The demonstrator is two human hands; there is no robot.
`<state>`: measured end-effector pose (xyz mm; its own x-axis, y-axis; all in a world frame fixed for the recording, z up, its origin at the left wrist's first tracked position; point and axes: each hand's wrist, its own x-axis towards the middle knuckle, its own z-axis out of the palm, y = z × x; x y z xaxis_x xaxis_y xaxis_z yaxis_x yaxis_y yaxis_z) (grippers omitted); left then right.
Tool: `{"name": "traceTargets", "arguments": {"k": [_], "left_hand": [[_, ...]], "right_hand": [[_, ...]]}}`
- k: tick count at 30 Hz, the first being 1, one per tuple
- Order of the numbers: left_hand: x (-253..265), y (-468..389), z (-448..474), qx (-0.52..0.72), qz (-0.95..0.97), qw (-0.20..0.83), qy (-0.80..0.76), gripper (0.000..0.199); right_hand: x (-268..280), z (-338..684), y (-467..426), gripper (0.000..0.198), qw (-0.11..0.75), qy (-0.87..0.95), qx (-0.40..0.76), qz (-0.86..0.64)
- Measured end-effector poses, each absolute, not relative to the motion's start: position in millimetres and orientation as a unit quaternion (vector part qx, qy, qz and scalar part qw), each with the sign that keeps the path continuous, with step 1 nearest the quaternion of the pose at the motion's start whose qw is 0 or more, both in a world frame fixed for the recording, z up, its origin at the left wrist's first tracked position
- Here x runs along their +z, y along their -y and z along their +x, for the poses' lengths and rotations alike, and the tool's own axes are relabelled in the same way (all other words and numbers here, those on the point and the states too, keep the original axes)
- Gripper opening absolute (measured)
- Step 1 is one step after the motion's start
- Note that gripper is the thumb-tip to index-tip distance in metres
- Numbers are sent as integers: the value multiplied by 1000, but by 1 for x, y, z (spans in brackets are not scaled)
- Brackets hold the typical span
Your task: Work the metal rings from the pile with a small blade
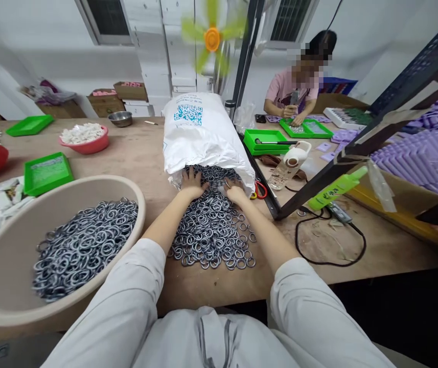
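A white sack (207, 138) lies on its side, its mouth facing me. Dark grey metallic rings (211, 235) spill from it into a heap on the table. My left hand (193, 185) rests on the rings at the left of the sack's mouth, fingers spread. At the right of the mouth, my right hand (235, 193) touches the rings; its fingers look loosely apart, partly hidden by the sack's edge and the rings. A large beige basin (130, 191) stands left of my left arm, with many similar rings inside.
Green trays (48, 174), a red bowl (88, 145) of white pieces and a metal bowl (120, 119) stand at left. A dark metal frame (318, 168), scissors (260, 190) and a cable (351, 263) lie right. A co-worker (293, 94) sits opposite, behind a spinning fan (212, 39).
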<state>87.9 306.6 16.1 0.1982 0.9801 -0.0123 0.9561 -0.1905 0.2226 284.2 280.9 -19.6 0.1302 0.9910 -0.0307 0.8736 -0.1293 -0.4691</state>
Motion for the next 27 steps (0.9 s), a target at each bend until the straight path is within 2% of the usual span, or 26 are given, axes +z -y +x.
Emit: {"name": "traceTargets", "arguments": {"k": [2,5,14,27], "left_hand": [[3,-319,84,43,742,116,-659,85],[-6,-325,74,31,735,133,-664,84],[7,-284,55,49,807,134,-573,54],[6,-205,21,98,856,127,-492,44]], "right_hand": [[-30,281,-289,54,181,624,168,-741],[-41,272,-298,53,195,623,172,-738],[-35,255,-277,50,240,709,222,-624],[-29,253,-203,45,282,762,223,-538]]}}
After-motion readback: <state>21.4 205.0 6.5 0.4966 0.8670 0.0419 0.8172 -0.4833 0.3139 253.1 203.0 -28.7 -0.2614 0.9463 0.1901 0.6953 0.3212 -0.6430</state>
